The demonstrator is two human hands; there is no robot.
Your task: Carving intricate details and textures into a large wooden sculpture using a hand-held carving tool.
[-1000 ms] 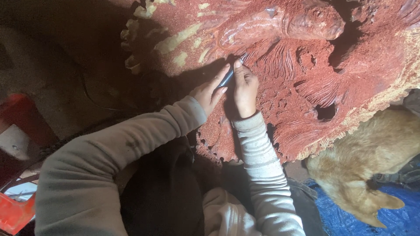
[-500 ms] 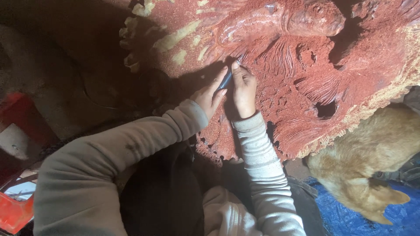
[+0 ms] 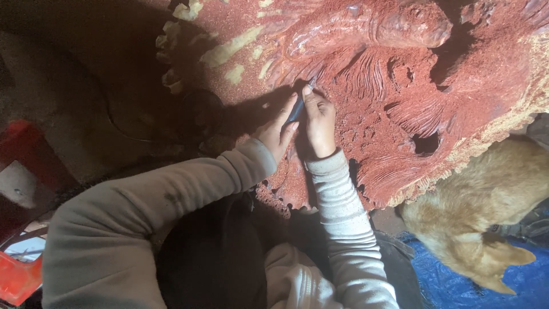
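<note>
Both hands (image 3: 303, 123) on carving (image 3: 400, 97); dog (image 3: 486, 212) right, below carving; tarp (image 3: 457, 274) under dog.

I logged the carved slab (image 3: 400, 109) as red-stained wood, matt, rough and dusty, with pale raw wood showing at its edges. The tool (image 3: 295, 109) looked like dark plastic with a small metal tip. Sleeves (image 3: 337, 200) were soft grey knit cloth. The sheet (image 3: 446, 274) beneath was blue woven plastic.

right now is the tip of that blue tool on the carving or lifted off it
On it. Both the left hand and right hand grip the blue tool, its tip pressed into the red wood carving.
</note>
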